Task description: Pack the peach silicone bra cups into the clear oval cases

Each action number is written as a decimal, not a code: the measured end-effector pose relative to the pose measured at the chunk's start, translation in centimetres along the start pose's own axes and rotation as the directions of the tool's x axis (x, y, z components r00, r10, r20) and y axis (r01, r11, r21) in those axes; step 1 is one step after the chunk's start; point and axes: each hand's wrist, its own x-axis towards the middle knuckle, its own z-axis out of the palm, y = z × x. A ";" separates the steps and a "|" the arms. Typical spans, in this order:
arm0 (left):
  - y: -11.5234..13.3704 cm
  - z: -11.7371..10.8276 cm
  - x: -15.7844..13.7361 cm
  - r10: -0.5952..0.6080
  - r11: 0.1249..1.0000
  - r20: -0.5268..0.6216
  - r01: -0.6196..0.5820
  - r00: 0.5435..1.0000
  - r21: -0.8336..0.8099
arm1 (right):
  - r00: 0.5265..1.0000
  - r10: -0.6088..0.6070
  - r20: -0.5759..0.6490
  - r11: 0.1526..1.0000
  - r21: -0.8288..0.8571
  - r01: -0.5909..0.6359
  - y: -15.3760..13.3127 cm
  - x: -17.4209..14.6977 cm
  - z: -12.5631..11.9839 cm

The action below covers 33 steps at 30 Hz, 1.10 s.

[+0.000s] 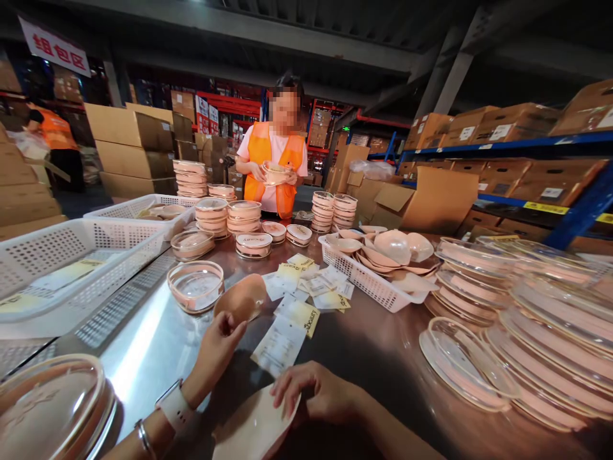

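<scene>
A beige bra cup [242,299] is pinched by its lower edge between the thumb and fingers of my left hand [221,345], above the metal table. My right hand [320,391] grips the rim of a second, paler bra cup [256,425] close to me, its fingers curled over the edge and the thumb partly hidden. Printed cards [282,342] lie loose between and beyond my hands. Left of the first cup stands an open-looking round clear case [195,287]. More cups [390,246] are heaped in a white basket [366,284].
Stacked round pink cases [550,332] crowd the right side, and another stack [52,409] stands front left. White crates [119,275] line the left. Across the metal table [364,358], a person in an orange vest [258,150] holds a round case [276,174].
</scene>
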 end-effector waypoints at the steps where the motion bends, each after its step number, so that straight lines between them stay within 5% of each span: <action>1: -0.1 -0.2 0.1 0.048 0.998 -0.038 -0.047 0.998 0.050 | 1.000 0.017 -0.008 1.000 -0.012 -0.017 0.1 0.0 -0.1; 3: -0.5 -0.9 0.6 0.240 0.954 -0.110 -0.214 0.964 0.212 | 0.998 0.057 -0.026 0.997 -0.041 -0.058 0.5 -0.1 -0.4; 6: -1.6 -2.1 1.9 0.595 0.682 -0.053 -0.469 0.802 0.562 | 0.993 0.108 -0.036 0.993 -0.048 -0.110 1.1 -0.2 -0.8; 8: -2.9 -2.8 2.9 0.668 0.498 0.081 -0.525 0.740 0.690 | 0.992 0.120 -0.038 0.992 -0.045 -0.121 1.6 -0.2 -0.9; 10: -4.1 -3.1 3.6 0.638 0.437 0.185 -0.550 0.747 0.711 | 0.994 0.102 -0.031 0.993 -0.063 -0.103 2.0 -0.2 -0.9; 12: -4.9 -3.0 4.0 0.586 0.477 0.229 -0.560 0.777 0.677 | 0.998 0.059 0.023 0.994 -0.089 -0.057 2.2 -0.1 -0.8; 16: -4.6 -2.0 4.1 0.406 0.749 0.212 -0.456 0.889 0.481 | 0.993 -0.004 0.122 0.996 -0.092 0.015 2.2 0.3 -0.4; 23: -2.5 -1.3 3.4 0.138 0.983 0.154 -0.154 0.978 0.097 | 0.998 0.047 -0.038 0.997 0.070 -0.044 3.3 0.4 -0.3; 29: -0.2 -0.7 1.4 -0.099 0.907 0.178 0.162 0.979 -0.388 | 0.949 0.263 -0.174 0.956 0.181 -0.231 4.5 -0.2 -1.6; 33: 1.2 -0.3 0.3 -0.161 0.818 0.267 0.279 0.950 -0.503 | 0.935 0.273 -0.226 0.905 0.391 -0.170 4.8 0.2 -2.1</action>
